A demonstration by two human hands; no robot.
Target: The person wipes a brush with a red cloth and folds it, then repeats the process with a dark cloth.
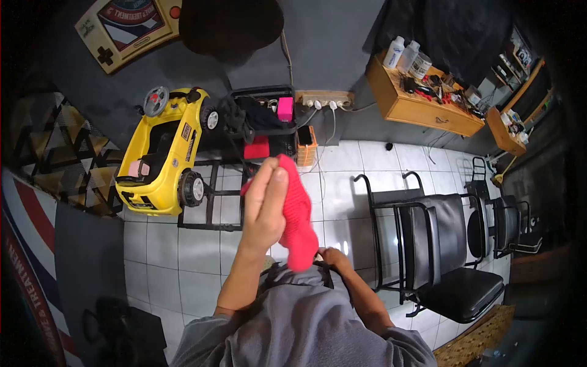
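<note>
- Gripping a ribbed pinkish-red cloth point(298, 211), my left fingers point(261, 181) are closed around its upper part, the thumb lying along the side facing me.
- The cloth hangs in mid-air in front of me, above the tiled floor point(165, 244), its lower end loose and rounded.
- I judge it light, soft and floppy, with nothing brittle to protect; the ribbing should keep it from slipping.
- A firm pinch near the top seems enough, and the free lower end offers a second hold.
- My right fingers point(331, 255) are low, near my body; whether they grasp anything, I cannot tell.
</note>
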